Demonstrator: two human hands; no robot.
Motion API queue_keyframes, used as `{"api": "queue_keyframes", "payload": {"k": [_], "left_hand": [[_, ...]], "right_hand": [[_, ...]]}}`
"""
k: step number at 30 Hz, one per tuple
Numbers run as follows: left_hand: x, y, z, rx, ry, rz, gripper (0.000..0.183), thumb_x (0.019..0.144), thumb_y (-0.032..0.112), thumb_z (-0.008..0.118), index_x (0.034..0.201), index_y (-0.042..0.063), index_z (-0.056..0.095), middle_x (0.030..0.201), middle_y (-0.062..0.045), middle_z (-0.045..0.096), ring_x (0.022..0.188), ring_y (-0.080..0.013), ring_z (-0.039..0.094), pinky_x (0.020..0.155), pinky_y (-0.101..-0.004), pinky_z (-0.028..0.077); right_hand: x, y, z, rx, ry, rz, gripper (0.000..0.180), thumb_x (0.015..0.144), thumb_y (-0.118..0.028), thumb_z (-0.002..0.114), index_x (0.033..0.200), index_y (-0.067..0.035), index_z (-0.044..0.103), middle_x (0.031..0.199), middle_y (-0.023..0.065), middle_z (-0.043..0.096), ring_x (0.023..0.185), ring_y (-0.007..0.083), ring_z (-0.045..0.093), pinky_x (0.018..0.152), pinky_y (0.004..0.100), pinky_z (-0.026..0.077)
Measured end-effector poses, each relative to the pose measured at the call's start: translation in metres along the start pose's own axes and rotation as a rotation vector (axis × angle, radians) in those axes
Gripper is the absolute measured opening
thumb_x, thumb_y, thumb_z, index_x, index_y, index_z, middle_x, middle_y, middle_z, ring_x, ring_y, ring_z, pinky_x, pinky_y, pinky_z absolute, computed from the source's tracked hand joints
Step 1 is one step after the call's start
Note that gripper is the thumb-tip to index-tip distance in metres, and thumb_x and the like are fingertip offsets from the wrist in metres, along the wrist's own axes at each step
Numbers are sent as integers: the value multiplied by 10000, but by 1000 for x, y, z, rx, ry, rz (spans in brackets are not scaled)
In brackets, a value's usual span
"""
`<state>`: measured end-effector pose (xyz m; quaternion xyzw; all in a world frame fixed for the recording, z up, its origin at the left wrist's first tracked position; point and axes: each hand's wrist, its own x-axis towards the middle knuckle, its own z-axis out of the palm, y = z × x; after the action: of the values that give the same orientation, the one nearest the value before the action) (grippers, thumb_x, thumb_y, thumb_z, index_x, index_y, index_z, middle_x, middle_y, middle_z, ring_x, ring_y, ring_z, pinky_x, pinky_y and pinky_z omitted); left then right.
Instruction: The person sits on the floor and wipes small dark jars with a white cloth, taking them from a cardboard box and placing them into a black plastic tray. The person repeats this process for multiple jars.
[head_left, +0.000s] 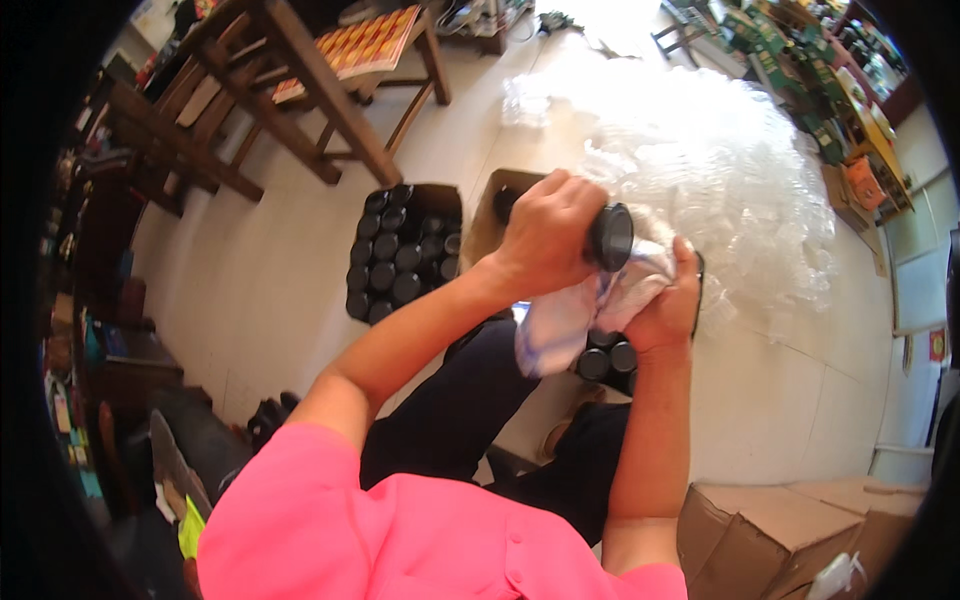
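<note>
My left hand (551, 232) is closed around a dark container with a round black lid (615, 237), which points to the right. My right hand (670, 307) grips a white cloth with blue stripes (559, 330), bunched up close beside the container; part of it hangs down between my arms. Whether the cloth touches the container is hard to tell. Left of my hands, a cardboard box (439, 196) holds many upright black-lidded containers (407, 257). Partly hidden under my hands stands another box (480, 225). More black-lidded containers (594, 363) show below the cloth.
A large heap of clear plastic packaging (720, 187) covers the floor ahead on the right. A wooden chair (322, 97) and a stool with a patterned top (360, 45) stand at the upper left. Brown cardboard boxes (780, 525) lie at the lower right.
</note>
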<state>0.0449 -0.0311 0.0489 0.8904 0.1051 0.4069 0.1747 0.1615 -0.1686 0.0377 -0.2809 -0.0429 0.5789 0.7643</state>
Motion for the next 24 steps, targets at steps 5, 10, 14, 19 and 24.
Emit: {"api": "queue_keyframes", "payload": {"k": [5, 10, 14, 19, 24], "left_hand": [[-35, -29, 17, 65, -198, 94, 359, 636, 153, 782, 932, 54, 606, 875, -102, 624, 838, -319, 614, 764, -387, 534], [-60, -94, -13, -281, -149, -311, 609, 642, 277, 942, 1103, 38, 625, 962, -102, 703, 912, -237, 698, 821, -356, 574], [-101, -226, -22, -251, 10, -677, 628, 649, 367, 916, 1077, 32, 602, 981, -142, 690, 900, -277, 712, 846, -394, 572], [-177, -330, -18, 185, -400, -592, 566, 677, 262, 849, 1101, 16, 566, 1072, -199, 631, 1039, -395, 634, 899, -462, 540], [-222, -345, -5, 525, -815, -484, 451, 675, 197, 811, 1070, 82, 625, 1072, -151, 591, 1017, -377, 620, 839, -481, 538]], "right_hand": [[43, 59, -20, -818, 306, -354, 650, 1079, -551, 424, 1289, 40, 599, 1195, 99, 652, 1079, 192, 600, 955, 339, 492], [74, 80, -16, -832, 504, -297, 561, 1073, -534, 454, 1145, -12, 647, 970, 54, 637, 829, 138, 605, 718, 293, 523], [73, 61, -11, -544, 612, -253, 547, 1051, -552, 481, 1143, -39, 647, 960, 63, 655, 759, 161, 648, 608, 292, 547], [61, 38, -35, -558, 638, -402, 460, 1057, -477, 509, 1191, -51, 619, 1091, 73, 675, 977, 206, 675, 868, 377, 568], [51, 5, -26, -361, 800, -582, 464, 1062, -461, 458, 1228, -60, 620, 1185, 80, 678, 1088, 241, 665, 971, 428, 536]]}}
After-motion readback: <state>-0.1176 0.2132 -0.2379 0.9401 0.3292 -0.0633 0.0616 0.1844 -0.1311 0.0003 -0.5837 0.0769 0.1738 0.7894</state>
